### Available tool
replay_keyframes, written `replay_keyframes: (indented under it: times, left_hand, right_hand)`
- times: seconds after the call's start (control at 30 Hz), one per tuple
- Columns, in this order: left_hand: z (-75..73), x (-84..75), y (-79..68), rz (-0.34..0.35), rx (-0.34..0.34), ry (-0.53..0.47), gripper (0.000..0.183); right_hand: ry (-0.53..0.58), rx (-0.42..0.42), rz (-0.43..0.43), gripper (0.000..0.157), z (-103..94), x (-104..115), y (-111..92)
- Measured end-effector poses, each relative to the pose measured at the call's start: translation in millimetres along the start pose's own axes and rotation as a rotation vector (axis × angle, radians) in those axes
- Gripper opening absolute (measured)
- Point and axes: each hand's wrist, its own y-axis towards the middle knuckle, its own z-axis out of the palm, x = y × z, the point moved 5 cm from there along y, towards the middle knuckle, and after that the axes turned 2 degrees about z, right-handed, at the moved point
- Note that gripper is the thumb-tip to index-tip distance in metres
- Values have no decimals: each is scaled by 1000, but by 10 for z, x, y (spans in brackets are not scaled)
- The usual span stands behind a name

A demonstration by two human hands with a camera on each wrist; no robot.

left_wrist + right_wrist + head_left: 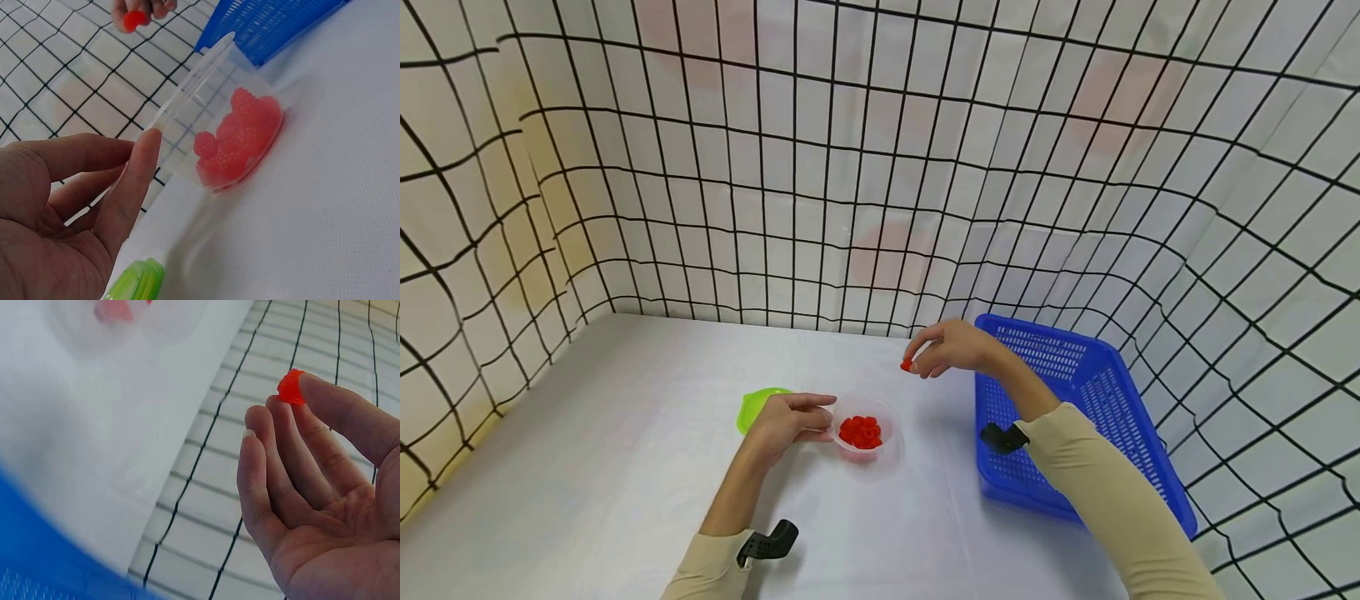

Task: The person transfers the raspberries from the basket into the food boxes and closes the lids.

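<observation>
A clear round plastic tub [891,421] stands on the white table, several red raspberries [240,140] inside it. At its left side my left hand [787,423] pinches the rim between thumb and fingers. My right hand [953,346] is raised beyond the tub, to its right. Between its thumb and a fingertip it pinches a single red raspberry [291,387]; the other fingers are loosely bent. Partly behind the left hand lies a bright green lid [756,407], also visible at the bottom of the left wrist view.
A blue plastic basket [1112,358] with slotted walls stands on the right, under my right forearm. Black netting [850,167] over white sheeting rises behind and on both sides of the white table [602,433]. Each wrist wears a black camera.
</observation>
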Motion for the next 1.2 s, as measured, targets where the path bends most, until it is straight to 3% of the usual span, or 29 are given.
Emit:
replay_keyframes:
  times: [0.23, 0.6, 0.87, 1.2]
  left_hand:
    - [-6, 29, 19, -23, -14, 21, 35]
    - [9, 18, 12, -19, -15, 30, 35]
    - [9, 10, 15, -7, -3, 25, 36]
    - [13, -14, 2, 1, -2, 27, 37]
  right_hand:
    - [-6, 46, 15, 18, 306, 79, 152]
    - [9, 99, 48, 15, 716, -22, 278]
    - [37, 159, 40, 21, 911, -18, 298]
    - [37, 157, 38, 22, 1003, -94, 308]
